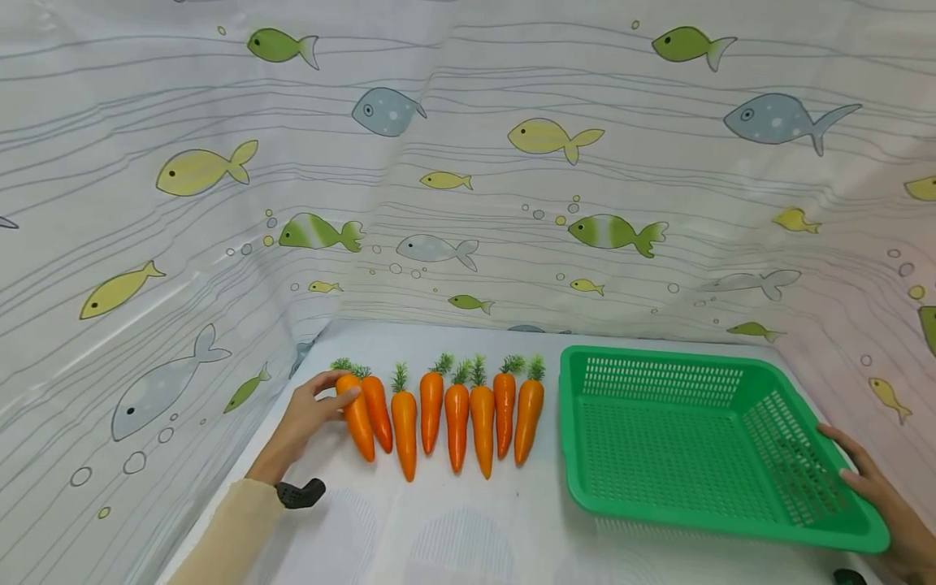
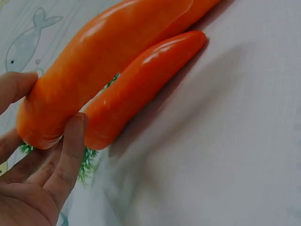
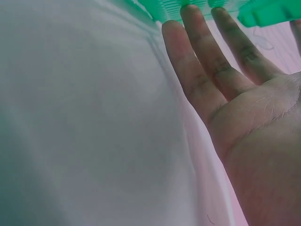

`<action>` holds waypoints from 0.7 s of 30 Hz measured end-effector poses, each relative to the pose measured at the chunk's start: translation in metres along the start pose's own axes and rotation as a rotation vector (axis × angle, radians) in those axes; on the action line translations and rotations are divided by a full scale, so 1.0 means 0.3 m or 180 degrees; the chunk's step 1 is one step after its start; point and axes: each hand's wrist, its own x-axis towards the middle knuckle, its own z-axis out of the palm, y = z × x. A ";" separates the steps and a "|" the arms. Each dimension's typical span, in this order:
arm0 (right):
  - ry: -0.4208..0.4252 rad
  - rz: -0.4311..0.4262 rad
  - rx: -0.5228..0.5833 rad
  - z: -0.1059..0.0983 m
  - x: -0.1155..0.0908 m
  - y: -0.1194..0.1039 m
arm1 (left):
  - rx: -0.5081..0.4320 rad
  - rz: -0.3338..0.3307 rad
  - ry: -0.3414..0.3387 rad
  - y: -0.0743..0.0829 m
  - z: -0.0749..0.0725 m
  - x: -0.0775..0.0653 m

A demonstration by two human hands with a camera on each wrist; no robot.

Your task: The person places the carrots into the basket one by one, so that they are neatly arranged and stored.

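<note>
My left hand pinches the thick end of the leftmost carrot between thumb and fingers. In the left wrist view this carrot slants up to the right, overlapping a second carrot that lies on the table. Several more orange carrots with green leafy tops stand in a row to the right, tips toward me. At the right, my right hand holds the side rim of a green plastic basket, thumb over the rim. The right wrist view shows its other fingers extended against the basket's outside.
The basket, with slotted walls and a perforated bottom, has nothing in it. A white cloth with pale printed shapes covers the table. Behind and at both sides hangs a fish-print curtain.
</note>
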 end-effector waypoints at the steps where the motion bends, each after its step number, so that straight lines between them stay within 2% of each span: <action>1: -0.0059 -0.0047 0.0106 -0.001 -0.001 0.002 | 0.0021 -0.0004 -0.0022 0.006 0.005 0.001; 3: -0.0129 -0.0130 0.0225 -0.002 -0.001 0.005 | 0.0025 -0.0003 -0.0048 0.020 0.018 0.002; 6: -0.0082 -0.0178 0.0248 0.000 0.004 0.016 | -0.0016 0.0041 -0.0062 0.040 0.036 0.003; 10: 0.0052 -0.0140 0.0113 0.008 0.006 0.016 | 0.0014 0.0135 -0.0063 0.077 0.065 0.009; 16: -0.0002 -0.0237 0.0113 0.010 -0.008 0.008 | 0.0020 0.0303 -0.0210 0.168 0.131 0.045; 21: 0.0271 -0.0011 -0.0068 0.017 -0.001 0.010 | -0.0155 0.0372 -0.0227 0.229 0.165 0.064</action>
